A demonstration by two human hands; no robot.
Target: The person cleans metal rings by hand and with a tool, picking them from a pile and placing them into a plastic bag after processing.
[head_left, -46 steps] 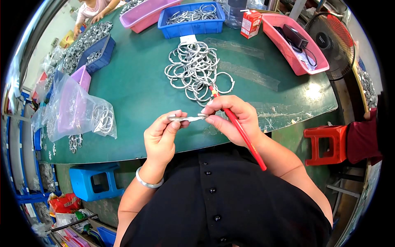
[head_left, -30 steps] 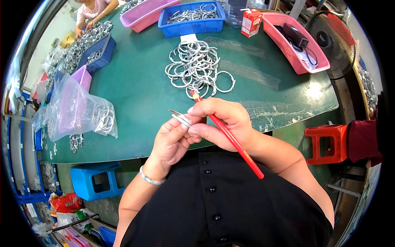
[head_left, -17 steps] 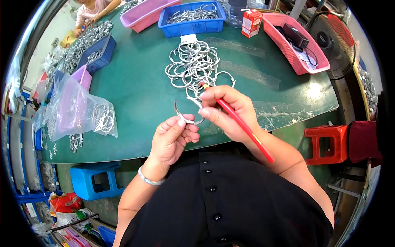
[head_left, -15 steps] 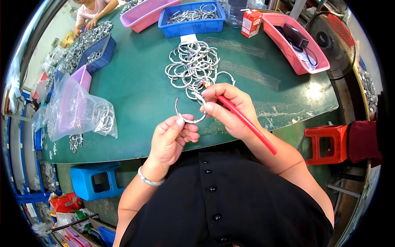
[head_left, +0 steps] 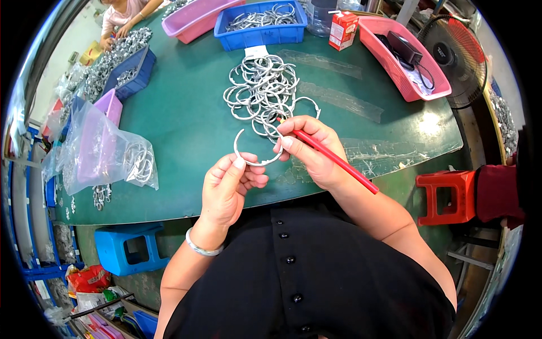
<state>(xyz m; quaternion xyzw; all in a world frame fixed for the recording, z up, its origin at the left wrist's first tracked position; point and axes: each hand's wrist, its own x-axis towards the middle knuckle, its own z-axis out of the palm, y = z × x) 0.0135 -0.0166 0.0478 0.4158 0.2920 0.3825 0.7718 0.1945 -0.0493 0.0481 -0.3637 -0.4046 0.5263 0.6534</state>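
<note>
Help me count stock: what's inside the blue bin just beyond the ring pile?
Silvery curved metal pieces lie heaped inside the blue bin. Whatever lies beneath the top pieces is covered and cannot be seen.

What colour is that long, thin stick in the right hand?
The long, thin stick is mostly bright red; the head view shows it best.

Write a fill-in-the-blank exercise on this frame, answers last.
The left hand and right hand hold one open metal ring; the slim stick is in the ____ hand.
That stick is mostly ____.
The table under the piled rings is ____.
The drink carton stands beside a ____ basket.
Missing: right; red; green; pink.
</note>
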